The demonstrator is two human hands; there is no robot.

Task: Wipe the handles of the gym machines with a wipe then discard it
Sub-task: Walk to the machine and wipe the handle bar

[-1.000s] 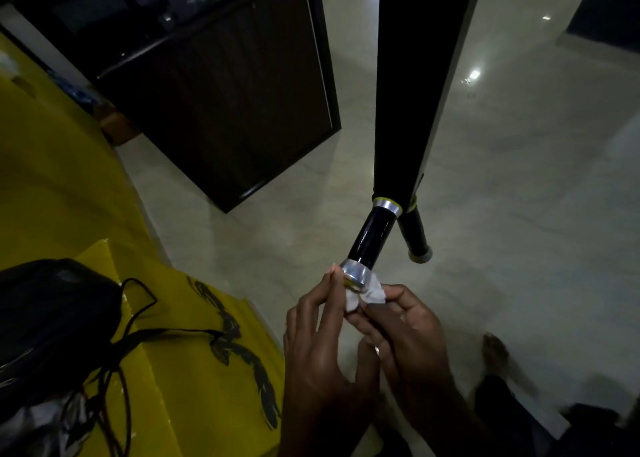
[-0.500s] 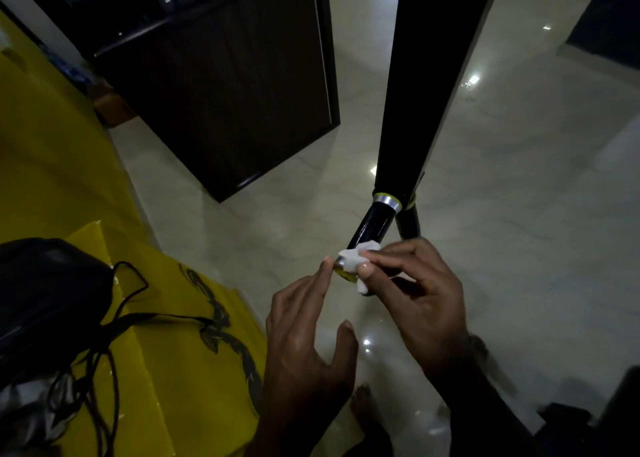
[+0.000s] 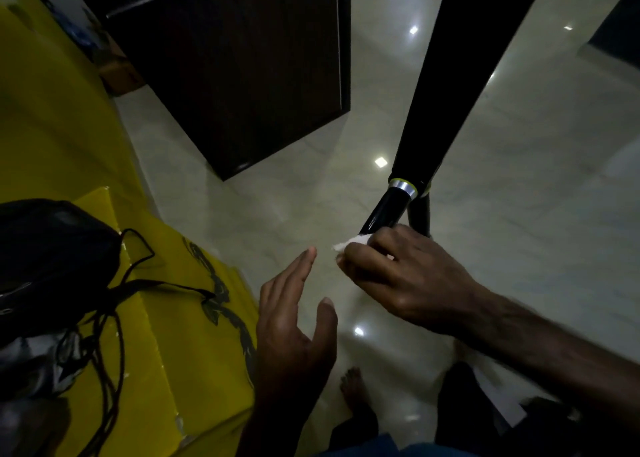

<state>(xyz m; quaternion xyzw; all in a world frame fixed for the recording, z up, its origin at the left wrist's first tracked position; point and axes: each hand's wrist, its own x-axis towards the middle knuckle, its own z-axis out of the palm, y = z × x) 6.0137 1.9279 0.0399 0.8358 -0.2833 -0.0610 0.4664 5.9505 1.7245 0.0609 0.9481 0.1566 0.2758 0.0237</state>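
Observation:
A glossy black machine handle (image 3: pixel 382 212) with a silver collar slopes down from a thick black arm (image 3: pixel 457 75). My right hand (image 3: pixel 398 273) is closed around the handle's lower end, pressing a white wipe (image 3: pixel 348 242) against it; the end cap is hidden under my fingers. A second black handle (image 3: pixel 419 214) pokes out just behind. My left hand (image 3: pixel 294 321) hovers lower left of the handle, fingers spread, holding nothing and touching nothing.
A yellow padded surface (image 3: pixel 173 335) lies at the left with a black bag (image 3: pixel 45 259) and its cords on it. A dark wooden cabinet (image 3: pixel 242 68) stands behind. Glossy pale floor tiles (image 3: pixel 519 197) spread right. My bare foot (image 3: pixel 353 387) shows below.
My left hand has let go of the handle's end and dropped away, fingers open. My right hand has moved over the end with the wipe and now covers the silver cap.

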